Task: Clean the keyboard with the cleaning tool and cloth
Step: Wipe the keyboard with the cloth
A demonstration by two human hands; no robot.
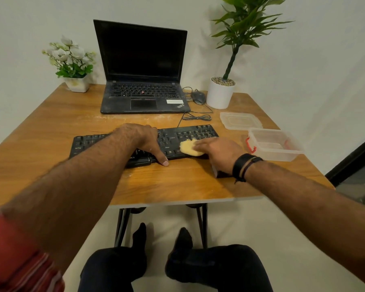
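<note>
A black keyboard (183,135) lies across the middle of the wooden table (51,127). A pale yellow lump of cleaning putty (189,148) sits flattened on the keys right of centre. My right hand (217,153) presses down on the putty with straight fingers. My left hand (144,140) rests flat over the keyboard's middle, its thumb reaching over the front edge onto the table. No cloth is in view.
An open black laptop (143,81) stands behind the keyboard, with a mouse (198,97) and a coiled cable (196,117) beside it. A clear plastic box (274,146) and its lid (240,120) lie at the right. Two potted plants (220,93) (76,81) stand at the back corners.
</note>
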